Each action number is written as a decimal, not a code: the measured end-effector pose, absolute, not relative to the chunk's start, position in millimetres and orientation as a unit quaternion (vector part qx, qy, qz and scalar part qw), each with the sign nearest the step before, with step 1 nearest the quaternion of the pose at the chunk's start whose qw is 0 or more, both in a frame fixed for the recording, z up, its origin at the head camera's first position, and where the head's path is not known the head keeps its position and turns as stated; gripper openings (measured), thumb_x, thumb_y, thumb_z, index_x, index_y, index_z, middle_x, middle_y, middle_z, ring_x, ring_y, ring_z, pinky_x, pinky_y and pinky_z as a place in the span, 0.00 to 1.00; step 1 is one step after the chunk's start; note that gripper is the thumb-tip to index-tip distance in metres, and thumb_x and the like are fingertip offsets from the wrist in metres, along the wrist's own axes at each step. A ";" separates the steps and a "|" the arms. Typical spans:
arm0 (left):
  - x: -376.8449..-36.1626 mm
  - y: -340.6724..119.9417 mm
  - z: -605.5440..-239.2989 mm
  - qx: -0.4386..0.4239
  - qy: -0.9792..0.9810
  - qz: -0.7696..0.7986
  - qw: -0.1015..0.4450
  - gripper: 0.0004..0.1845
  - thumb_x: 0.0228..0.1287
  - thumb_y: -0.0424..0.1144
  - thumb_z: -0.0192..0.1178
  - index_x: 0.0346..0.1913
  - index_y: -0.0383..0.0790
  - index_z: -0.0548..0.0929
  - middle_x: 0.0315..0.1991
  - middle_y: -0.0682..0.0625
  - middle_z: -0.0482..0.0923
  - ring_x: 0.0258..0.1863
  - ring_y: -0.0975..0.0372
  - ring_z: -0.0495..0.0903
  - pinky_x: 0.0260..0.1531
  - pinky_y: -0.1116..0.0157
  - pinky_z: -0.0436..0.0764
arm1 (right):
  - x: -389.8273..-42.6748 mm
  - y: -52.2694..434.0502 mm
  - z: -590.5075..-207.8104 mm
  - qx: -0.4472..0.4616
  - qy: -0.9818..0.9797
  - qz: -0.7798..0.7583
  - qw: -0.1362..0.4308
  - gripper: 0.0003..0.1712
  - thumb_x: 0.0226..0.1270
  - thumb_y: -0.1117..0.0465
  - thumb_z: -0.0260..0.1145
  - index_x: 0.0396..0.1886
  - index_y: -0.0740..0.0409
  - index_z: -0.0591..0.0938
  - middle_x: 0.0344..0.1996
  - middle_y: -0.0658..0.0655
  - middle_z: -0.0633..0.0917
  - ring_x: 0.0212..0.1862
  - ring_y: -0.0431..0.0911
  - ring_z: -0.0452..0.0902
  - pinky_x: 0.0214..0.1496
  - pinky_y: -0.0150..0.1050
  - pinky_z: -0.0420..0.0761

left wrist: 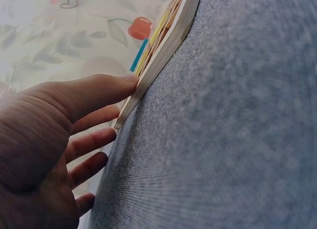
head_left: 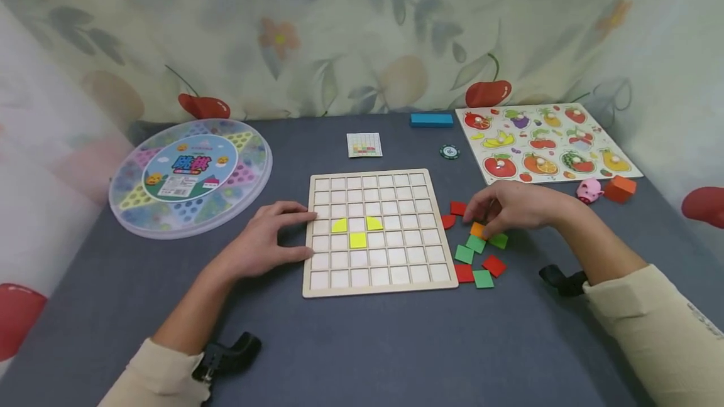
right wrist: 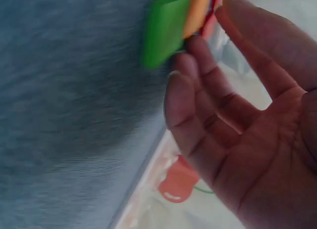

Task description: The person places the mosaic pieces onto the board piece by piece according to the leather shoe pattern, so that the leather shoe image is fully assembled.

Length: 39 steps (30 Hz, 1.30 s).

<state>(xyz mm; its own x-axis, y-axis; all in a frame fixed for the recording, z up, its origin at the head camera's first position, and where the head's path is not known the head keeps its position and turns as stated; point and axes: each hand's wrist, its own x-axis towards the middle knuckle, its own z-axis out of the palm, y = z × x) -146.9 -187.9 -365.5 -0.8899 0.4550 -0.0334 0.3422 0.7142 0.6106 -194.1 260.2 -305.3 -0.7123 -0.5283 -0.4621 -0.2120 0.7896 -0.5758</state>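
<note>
1. While the left hand [head_left: 266,240] lies flat on the grey table [head_left: 362,344] with straight fingers pressed against the near-left edge of the wooden grid board [head_left: 378,231], the right hand [head_left: 511,206] hovers over a scatter of coloured tiles [head_left: 477,256] just right of the board.
2. Its fingertips curl down onto an orange tile [head_left: 477,229]; the right wrist view shows fingers and thumb closing on orange [right wrist: 198,11] beside a green tile [right wrist: 163,33], so it looks pinched, though the blur leaves that unsure.
3. These tiles seem thin, stiff, light and smooth. On the cloth they could slide, so I would take one by two opposite edges or tip up a corner.
4. Between the hands, three yellow pieces [head_left: 357,232] already sit in the board's cells. That board looks rigid and light enough to shift when nudged, which suits the left hand bracing it.
5. Beyond the left hand is a round plastic case [head_left: 191,174] with a label in Chinese characters, too small to read surely.
6. Beyond the right hand lies a fruit puzzle [head_left: 545,143] with no legible writing. The small pattern card [head_left: 364,144] past the board shows only coloured rows.
</note>
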 end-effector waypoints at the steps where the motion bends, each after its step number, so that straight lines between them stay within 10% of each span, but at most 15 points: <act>1: -146.6 -187.9 -364.5 0.217 0.921 0.310 0.090 0.33 0.65 0.48 0.72 0.71 0.44 0.78 0.71 0.41 0.69 0.70 0.42 0.62 0.65 0.37 0.63 | -195.1 261.4 -306.8 -0.210 0.889 -0.250 0.321 0.17 0.66 0.63 0.73 0.54 0.56 0.86 0.43 0.53 0.85 0.44 0.47 0.77 0.46 0.40 0.80; 16: -148.3 -188.7 -364.4 0.210 0.922 0.311 0.096 0.34 0.64 0.47 0.72 0.72 0.44 0.77 0.71 0.40 0.68 0.70 0.43 0.61 0.66 0.38 0.63 | -205.6 255.9 -314.1 -0.198 0.909 -0.228 0.288 0.13 0.59 0.61 0.78 0.37 0.55 0.81 0.34 0.54 0.80 0.38 0.48 0.75 0.41 0.42 0.76; 39: -149.5 -188.1 -365.7 0.214 0.920 0.314 0.096 0.34 0.64 0.47 0.72 0.72 0.43 0.77 0.72 0.41 0.68 0.71 0.43 0.61 0.66 0.38 0.63 | -211.9 192.5 -299.3 -0.215 0.879 -0.318 0.284 0.10 0.68 0.60 0.72 0.47 0.56 0.85 0.32 0.56 0.84 0.34 0.50 0.81 0.43 0.44 0.82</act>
